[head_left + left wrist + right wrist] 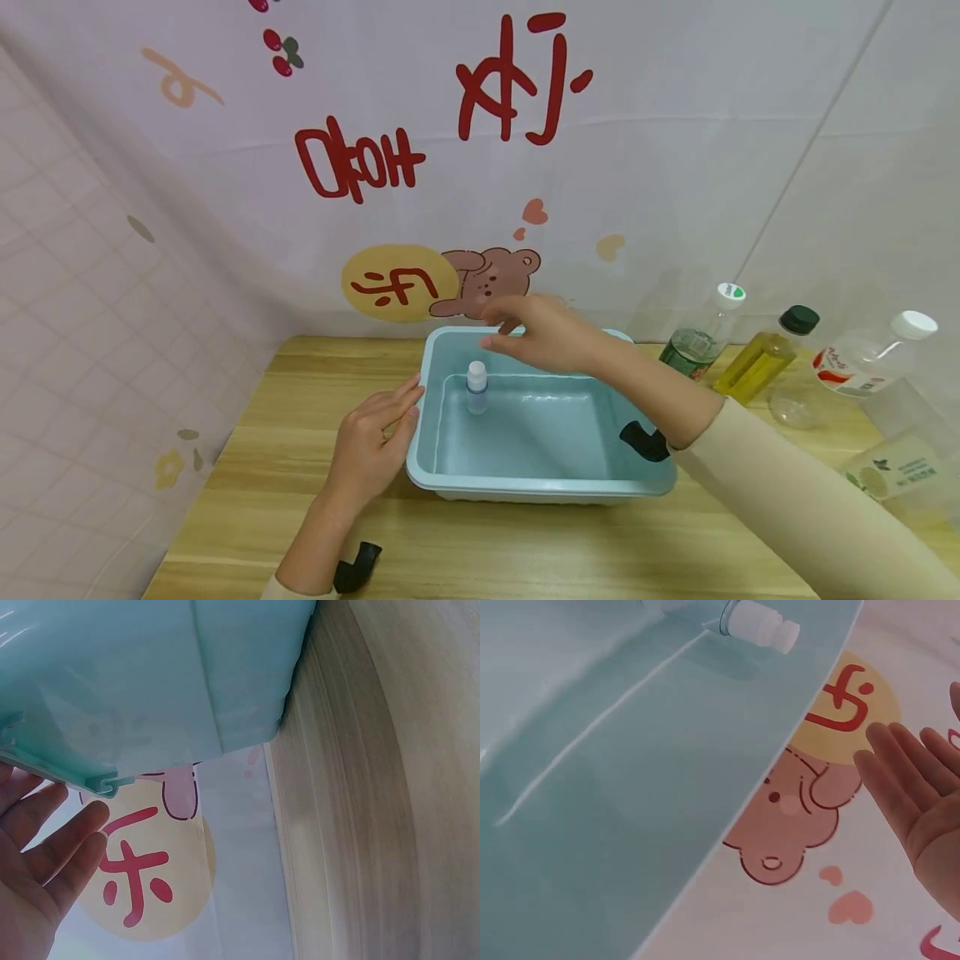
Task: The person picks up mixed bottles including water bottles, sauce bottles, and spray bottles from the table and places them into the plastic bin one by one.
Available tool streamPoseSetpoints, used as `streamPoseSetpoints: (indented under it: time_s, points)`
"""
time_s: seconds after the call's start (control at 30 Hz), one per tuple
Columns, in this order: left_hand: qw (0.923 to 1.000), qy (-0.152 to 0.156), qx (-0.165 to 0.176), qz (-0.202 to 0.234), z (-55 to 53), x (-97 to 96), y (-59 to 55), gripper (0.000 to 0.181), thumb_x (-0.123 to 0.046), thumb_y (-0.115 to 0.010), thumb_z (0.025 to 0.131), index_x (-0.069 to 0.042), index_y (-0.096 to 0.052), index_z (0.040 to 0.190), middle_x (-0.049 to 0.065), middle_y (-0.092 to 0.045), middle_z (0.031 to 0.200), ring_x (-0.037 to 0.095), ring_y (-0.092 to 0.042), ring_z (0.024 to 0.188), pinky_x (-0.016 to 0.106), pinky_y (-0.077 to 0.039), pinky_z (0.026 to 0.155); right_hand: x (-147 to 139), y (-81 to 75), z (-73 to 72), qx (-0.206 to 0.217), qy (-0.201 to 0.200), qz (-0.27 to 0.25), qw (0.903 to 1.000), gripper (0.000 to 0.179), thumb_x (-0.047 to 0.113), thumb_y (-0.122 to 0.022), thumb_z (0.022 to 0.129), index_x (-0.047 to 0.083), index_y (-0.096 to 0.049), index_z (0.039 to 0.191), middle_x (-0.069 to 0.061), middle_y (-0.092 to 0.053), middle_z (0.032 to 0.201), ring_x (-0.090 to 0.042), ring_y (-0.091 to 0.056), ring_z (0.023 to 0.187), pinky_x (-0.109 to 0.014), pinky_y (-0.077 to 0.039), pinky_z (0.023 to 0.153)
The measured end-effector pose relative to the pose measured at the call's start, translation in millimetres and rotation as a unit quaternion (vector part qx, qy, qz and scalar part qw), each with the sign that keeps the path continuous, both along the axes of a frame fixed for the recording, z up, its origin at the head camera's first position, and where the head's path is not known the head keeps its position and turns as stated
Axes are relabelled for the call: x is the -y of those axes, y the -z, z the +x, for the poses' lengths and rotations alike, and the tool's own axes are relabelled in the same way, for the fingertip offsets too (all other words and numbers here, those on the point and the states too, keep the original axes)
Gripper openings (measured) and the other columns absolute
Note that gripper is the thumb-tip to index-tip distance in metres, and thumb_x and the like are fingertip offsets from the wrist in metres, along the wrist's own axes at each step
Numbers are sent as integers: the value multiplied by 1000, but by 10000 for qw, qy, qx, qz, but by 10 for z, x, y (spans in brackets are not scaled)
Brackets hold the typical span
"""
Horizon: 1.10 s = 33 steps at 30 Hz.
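A light blue plastic basin (525, 486) stands on the wooden table. Inside it, toward the left, a small bottle with a white cap (477, 387) stands upright; the right wrist view shows its white cap (761, 626) at the top. My left hand (375, 437) rests its fingers against the basin's left rim. Seen from the left wrist, the fingers (71, 832) are extended beside the rim's underside. Over the basin's back edge hovers my right hand (543, 333), holding nothing, its fingers loosely bent and apart from the small bottle.
On the right stand a green-labelled bottle (693, 342), a bottle of yellow liquid (761, 362), a clear bottle with a red label (847, 367) and a clear container (900, 467). A printed cloth (645, 167) hangs behind the wooden table (300, 392). Black straps (358, 567) show by the wrists.
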<state>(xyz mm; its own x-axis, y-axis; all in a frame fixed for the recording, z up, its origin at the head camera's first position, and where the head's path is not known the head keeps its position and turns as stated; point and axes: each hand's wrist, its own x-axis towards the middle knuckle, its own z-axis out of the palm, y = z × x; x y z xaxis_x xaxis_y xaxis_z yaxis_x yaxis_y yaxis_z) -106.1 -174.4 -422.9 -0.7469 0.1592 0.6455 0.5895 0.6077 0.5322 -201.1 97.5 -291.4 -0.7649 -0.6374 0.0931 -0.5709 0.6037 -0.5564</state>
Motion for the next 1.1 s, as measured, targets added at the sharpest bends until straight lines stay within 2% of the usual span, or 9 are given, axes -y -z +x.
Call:
streamPoseSetpoints:
  time_s: [0.1,0.27,0.53,0.7,0.83,0.93,1.03,1.1]
  points:
    - [10000,5,23,1,3,-4,-1,31,1,-71,92,2,-76,123,10,-70,133,29,-74,108,51,-62,86,-72,-34,79,-378,1,79,9993,47,31,-76,98,12,-65,140,-4,-72,129,-20,-70,113,-43,-59,94]
    - [10000,25,38,10,5,-9,-3,31,1,-71,92,2,-76,123,10,-70,133,29,-74,109,51,-62,86,-215,-76,203,-1108,-102,188,9936,45,29,-77,97,11,-66,137,-2,-73,128,-20,-70,113,-44,-58,95]
    - [10000,-25,75,8,18,-10,-1,31,2,-72,92,2,-76,123,10,-70,133,29,-74,109,52,-62,87,-472,-85,380,-2399,-164,156,9705,49,28,-80,94,5,-66,134,-9,-72,130,-27,-67,122,-49,-57,99]
    - [9999,-35,102,13,21,-6,-1,32,2,-72,92,1,-76,123,10,-70,134,29,-73,110,52,-61,88,-642,-64,474,-2689,-101,149,9630,55,35,-77,96,5,-63,140,-11,-66,141,-31,-64,128,-54,-55,101]
    - [9999,-43,123,15,21,-6,2,32,2,-72,92,1,-76,124,10,-69,134,29,-73,111,52,-61,88,-788,-29,519,-2976,13,92,9546,69,60,-55,103,3,-63,141,-12,-63,145,-34,-64,127,-57,-54,100]
    - [9999,-39,146,26,19,-9,3,32,2,-71,93,1,-75,125,10,-69,135,29,-73,111,52,-61,88,-891,-12,536,-3212,109,36,9470,80,69,-39,103,0,-64,137,-15,-63,145,-37,-65,123,-58,-57,94]
    - [9999,-34,158,30,18,-13,5,32,1,-71,93,0,-75,125,9,-69,135,28,-73,111,52,-62,87,-983,-12,548,-3354,180,-23,9419,80,68,-38,104,-1,-64,136,-17,-62,145,-40,-65,121,-59,-58,90]
    - [9999,-36,155,33,19,-15,7,32,1,-71,93,0,-75,125,8,-69,135,28,-73,111,52,-61,88,-1043,-16,557,-3361,220,-63,9415,79,67,-40,104,-1,-63,138,-18,-60,147,-41,-64,122,-60,-56,92]
